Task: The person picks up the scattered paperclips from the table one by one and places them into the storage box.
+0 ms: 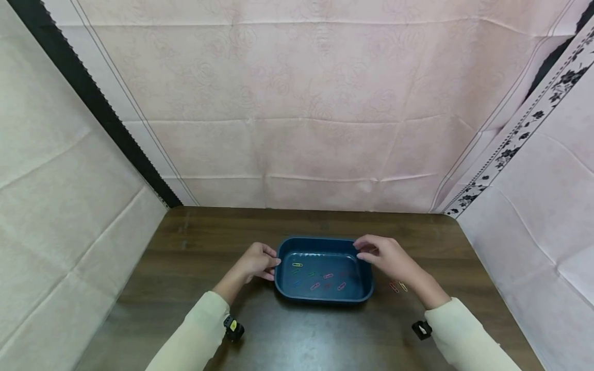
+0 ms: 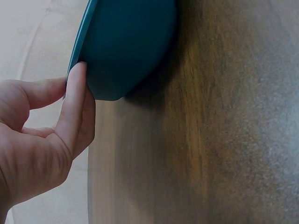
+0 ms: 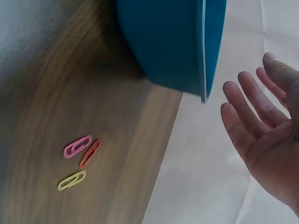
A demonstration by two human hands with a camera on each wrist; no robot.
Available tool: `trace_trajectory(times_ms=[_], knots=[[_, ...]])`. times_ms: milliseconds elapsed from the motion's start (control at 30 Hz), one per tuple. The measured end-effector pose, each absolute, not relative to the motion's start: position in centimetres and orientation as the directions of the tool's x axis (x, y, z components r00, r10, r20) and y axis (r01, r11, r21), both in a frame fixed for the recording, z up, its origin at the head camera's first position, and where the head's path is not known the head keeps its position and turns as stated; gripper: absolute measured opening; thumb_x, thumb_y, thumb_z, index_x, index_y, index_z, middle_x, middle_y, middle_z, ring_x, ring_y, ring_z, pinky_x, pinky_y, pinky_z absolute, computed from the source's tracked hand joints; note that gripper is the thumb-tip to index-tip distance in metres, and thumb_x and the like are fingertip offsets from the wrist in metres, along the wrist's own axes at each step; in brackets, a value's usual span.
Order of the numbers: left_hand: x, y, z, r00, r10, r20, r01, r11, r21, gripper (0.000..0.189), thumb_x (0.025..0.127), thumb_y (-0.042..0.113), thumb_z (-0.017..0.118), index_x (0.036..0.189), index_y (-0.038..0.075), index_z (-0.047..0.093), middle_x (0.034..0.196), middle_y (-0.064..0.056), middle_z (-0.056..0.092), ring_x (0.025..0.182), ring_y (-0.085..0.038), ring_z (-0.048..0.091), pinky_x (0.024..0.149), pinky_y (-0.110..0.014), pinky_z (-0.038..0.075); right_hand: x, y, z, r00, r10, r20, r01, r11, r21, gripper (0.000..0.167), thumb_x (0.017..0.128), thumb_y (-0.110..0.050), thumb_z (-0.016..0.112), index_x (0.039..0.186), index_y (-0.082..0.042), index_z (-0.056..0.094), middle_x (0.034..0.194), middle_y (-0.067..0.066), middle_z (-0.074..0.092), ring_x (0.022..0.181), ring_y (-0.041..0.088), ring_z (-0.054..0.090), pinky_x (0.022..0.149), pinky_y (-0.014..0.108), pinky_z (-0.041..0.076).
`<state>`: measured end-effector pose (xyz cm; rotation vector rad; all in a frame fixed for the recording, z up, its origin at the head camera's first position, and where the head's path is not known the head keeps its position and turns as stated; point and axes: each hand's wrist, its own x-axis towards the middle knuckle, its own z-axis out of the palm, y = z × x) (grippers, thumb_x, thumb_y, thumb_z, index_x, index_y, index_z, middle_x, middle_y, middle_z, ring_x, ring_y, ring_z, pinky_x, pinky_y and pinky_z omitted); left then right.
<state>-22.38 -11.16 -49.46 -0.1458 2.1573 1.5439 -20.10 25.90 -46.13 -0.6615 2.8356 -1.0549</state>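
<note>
A blue rectangular plastic tray (image 1: 325, 297) sits on the wooden table, with several coloured paper clips scattered over its floor, among them a yellow paper clip (image 1: 297, 265) and a pink paper clip (image 1: 342, 286). My left hand (image 1: 260, 262) pinches the tray's left rim between thumb and fingers, as the left wrist view shows up close. At the far right corner is my right hand (image 1: 387, 255), its fingers loosely bent and spread; the right wrist view shows the hand (image 3: 266, 121) just off the rim, holding nothing.
On the wooden table (image 1: 209, 237), right of the tray, lie a pink paper clip (image 3: 77, 146), a red paper clip (image 3: 90, 153) and a yellow paper clip (image 3: 72, 180), under the right forearm. Pale cloth (image 1: 301, 154) hangs behind the table and at both sides.
</note>
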Motion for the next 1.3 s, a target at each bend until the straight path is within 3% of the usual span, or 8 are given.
trace_trajectory(times_ms=[200,400,667,1000,1300], knots=[[-22.5,-11.2,-49.5,-0.880,0.187,-0.436,-0.353,0.355,0.866,0.024,0.099,0.006,0.067,0.118,-0.006,0.059,0.097,-0.019,0.062,0.073,-0.023,0.065,0.065,-0.035,0.066,-19.8,27.6,-46.9,-0.929,-0.358,0.097,-0.331,0.680,-0.654,0.025,0.099,-0.014,0.070,0.124,-0.008,0.069,0.117,0.007,0.074,0.107,0.022,0.071,0.089,0.039,0.063],[-22.4,-11.1,-49.3,-0.878,0.189,-0.440,-0.353,0.365,0.862,0.024,0.100,0.006,0.067,0.119,-0.006,0.058,0.098,-0.019,0.062,0.073,-0.023,0.065,0.066,-0.035,0.066,-19.6,29.2,-47.7,-0.941,-0.321,0.109,-0.313,0.702,-0.640,0.024,0.098,-0.013,0.072,0.122,-0.011,0.071,0.114,0.005,0.075,0.104,0.022,0.071,0.086,0.037,0.064],[-22.4,-11.0,-49.4,-0.876,0.188,-0.444,-0.358,0.365,0.860,0.024,0.099,0.005,0.068,0.118,-0.006,0.059,0.098,-0.019,0.062,0.074,-0.023,0.065,0.066,-0.035,0.066,-18.9,31.0,-49.1,-0.962,-0.253,0.101,-0.257,0.717,-0.648,0.021,0.098,-0.012,0.071,0.118,-0.006,0.071,0.113,0.011,0.075,0.101,0.022,0.071,0.087,0.040,0.063],[-22.3,-11.1,-49.3,-0.876,0.185,-0.445,-0.359,0.367,0.858,0.024,0.099,0.005,0.068,0.118,-0.006,0.058,0.098,-0.019,0.062,0.074,-0.023,0.064,0.066,-0.035,0.066,-18.4,33.1,-51.7,-0.972,-0.220,0.085,-0.225,0.759,-0.610,0.017,0.097,-0.011,0.072,0.114,-0.007,0.073,0.106,0.004,0.075,0.096,0.017,0.071,0.084,0.032,0.062],[-22.4,-11.2,-49.3,-0.875,0.181,-0.449,-0.364,0.366,0.856,0.024,0.099,0.006,0.068,0.118,-0.005,0.058,0.098,-0.019,0.062,0.075,-0.024,0.065,0.067,-0.035,0.066,-17.7,34.7,-52.6,-0.979,-0.203,0.022,-0.181,0.813,-0.553,0.010,0.093,-0.013,0.077,0.103,-0.010,0.074,0.091,-0.003,0.071,0.082,0.009,0.064,0.070,0.023,0.056]])
